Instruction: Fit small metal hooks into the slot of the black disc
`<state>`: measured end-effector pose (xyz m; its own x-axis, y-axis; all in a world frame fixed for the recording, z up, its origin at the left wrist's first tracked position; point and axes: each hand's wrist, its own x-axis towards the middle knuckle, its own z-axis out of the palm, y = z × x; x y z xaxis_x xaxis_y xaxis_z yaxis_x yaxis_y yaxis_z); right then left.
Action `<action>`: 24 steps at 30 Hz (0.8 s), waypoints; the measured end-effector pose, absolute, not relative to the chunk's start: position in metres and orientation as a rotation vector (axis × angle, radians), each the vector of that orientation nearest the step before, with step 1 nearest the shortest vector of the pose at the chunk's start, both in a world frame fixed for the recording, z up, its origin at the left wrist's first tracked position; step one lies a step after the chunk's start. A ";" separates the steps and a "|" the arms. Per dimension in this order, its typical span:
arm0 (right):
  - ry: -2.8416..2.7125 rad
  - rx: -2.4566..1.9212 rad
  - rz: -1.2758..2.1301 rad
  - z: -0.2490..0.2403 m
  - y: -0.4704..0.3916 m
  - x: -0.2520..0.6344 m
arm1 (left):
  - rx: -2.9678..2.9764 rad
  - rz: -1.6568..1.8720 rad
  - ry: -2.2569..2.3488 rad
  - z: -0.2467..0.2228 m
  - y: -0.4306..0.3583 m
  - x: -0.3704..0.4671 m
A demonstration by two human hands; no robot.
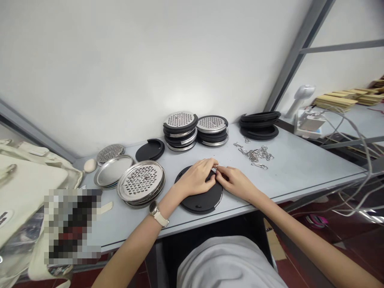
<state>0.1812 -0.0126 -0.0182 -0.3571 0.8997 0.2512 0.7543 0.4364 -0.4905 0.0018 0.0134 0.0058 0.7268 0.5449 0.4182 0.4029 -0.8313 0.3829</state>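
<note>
A black round disc [202, 202] with a thin silvery rim lies on the table in front of me, a small hole near its front edge. My left hand [196, 178] rests over its far side, fingers curled at the edge and thumb on top. At the disc's right rear edge my right hand [235, 182] is closed in a pinch, its fingertips meeting those of the left. Whatever small part sits between the fingertips is mostly hidden. Beyond the right hand lies a loose pile of small metal hook clasps [256, 154].
Perforated metal discs [141, 180], a plain metal plate [115, 170] and a black cover [150, 150] lie left. Stacks of grater-like discs [180, 122] [212, 123] stand by the wall. Black rings [259, 132] are stacked back right. A cream bag [27, 184] and white cables [364, 148] flank the table.
</note>
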 end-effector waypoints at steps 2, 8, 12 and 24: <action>-2.212 -1.388 0.400 -0.018 -0.013 0.181 | 2.645 0.771 0.735 0.005 0.014 0.002; -2.206 -1.396 0.405 -0.017 -0.013 0.181 | 2.600 0.762 0.731 0.004 0.014 0.002; -2.206 -1.393 0.411 -0.018 -0.013 0.181 | 2.608 0.752 0.741 0.004 0.014 0.002; -2.206 -1.377 0.405 -0.016 -0.013 0.181 | 2.615 0.765 0.708 0.004 0.014 0.002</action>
